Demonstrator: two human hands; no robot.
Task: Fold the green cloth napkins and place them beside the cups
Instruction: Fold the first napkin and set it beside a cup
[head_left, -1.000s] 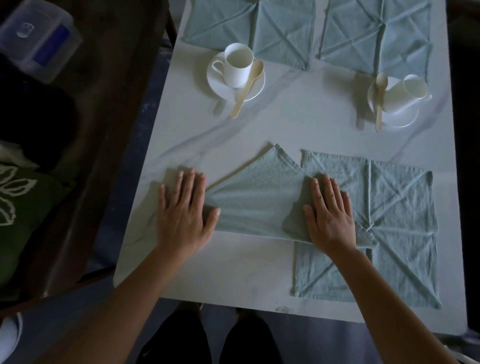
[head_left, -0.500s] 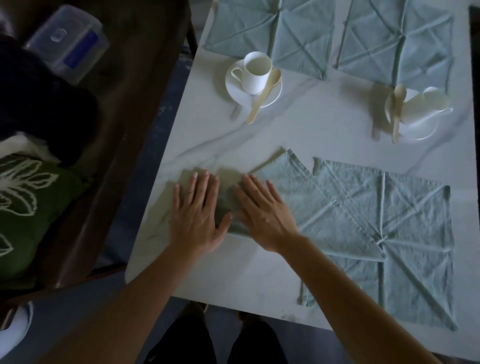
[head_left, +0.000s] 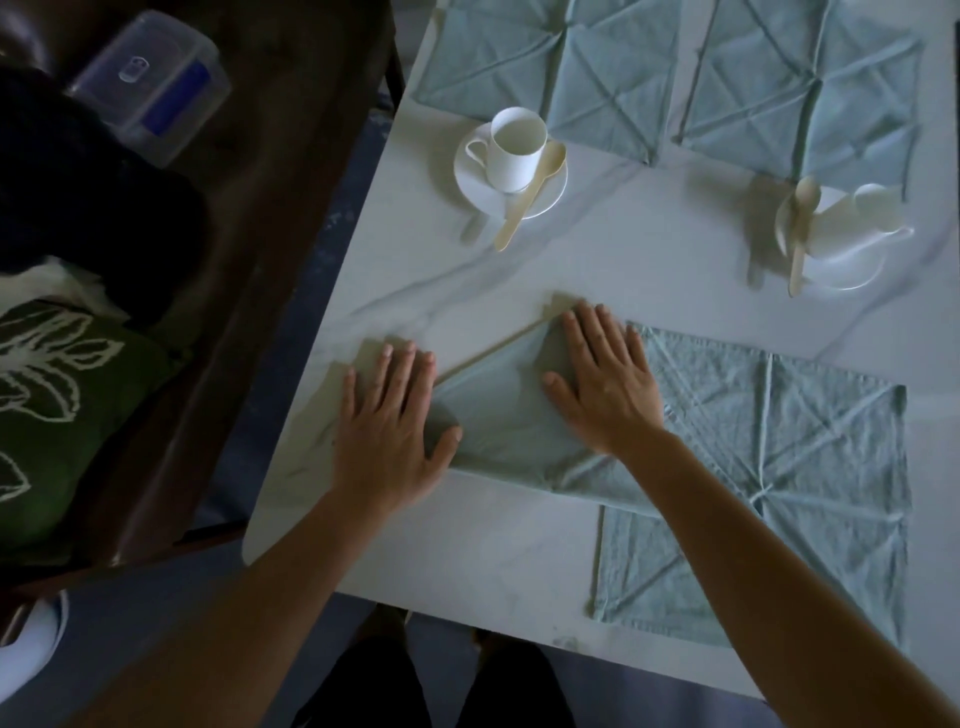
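As left hand (head_left: 387, 431) and right hand (head_left: 605, 384) press flat, the folded napkin's (head_left: 498, 421) tip hides (right cup (head_left: 878, 208) blurred).

Triangular napkin (head_left: 498, 428) folded, overlapping flat napkin (head_left: 810, 467); right cup (head_left: 878, 210) seemingly tipped.

A white table (head_left: 623, 249) with grey marble veining stood in dim light, its near left corner rounded. Left of it ran dark brown wooden furniture (head_left: 291, 130) bearing a clear plastic box (head_left: 156, 88) with a blue label, a black bundle (head_left: 88, 182) and a green cushion (head_left: 62, 415) with a white leaf pattern. Between them showed a blue-grey floor (head_left: 332, 228).
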